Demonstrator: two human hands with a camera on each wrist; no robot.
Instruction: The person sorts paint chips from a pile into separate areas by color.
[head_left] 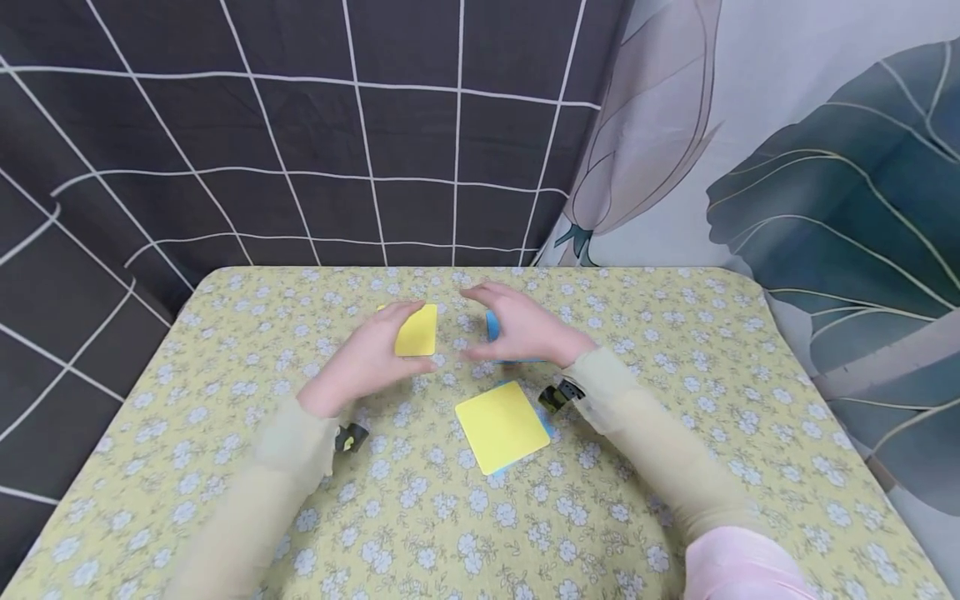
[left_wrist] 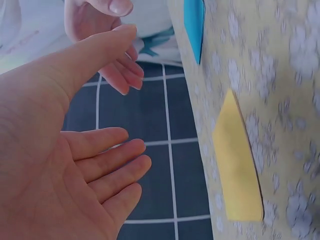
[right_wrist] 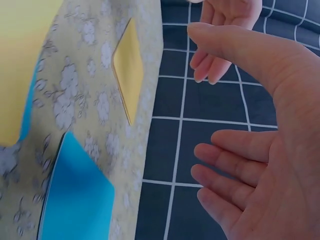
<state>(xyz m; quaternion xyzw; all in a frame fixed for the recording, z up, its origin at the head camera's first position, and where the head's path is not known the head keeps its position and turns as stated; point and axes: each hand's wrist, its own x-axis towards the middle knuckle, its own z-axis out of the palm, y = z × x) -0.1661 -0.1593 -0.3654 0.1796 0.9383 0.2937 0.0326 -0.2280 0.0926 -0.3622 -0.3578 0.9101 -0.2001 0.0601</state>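
Note:
My left hand (head_left: 367,360) hovers over the back left of the table, thumb apart from the fingers, with nothing in it. Below it lies a yellow square card (head_left: 418,332) with rounded corners, partly hidden by the hand in the head view. Facing it, my right hand (head_left: 525,327) is raised above a blue card (right_wrist: 77,195), its fingers spread and holding nothing. Much of that blue card is covered by the right hand in the head view. Closer to me, another yellow card (head_left: 502,427) lies turned at an angle, with blue showing along its edges from beneath.
A yellow floral cloth (head_left: 420,508) covers the table. Behind it hangs a dark curtain (head_left: 300,125) with a white grid, and at the right a pale curtain (head_left: 772,83) with large leaves. Each wrist wears a small dark device with a camouflage pattern.

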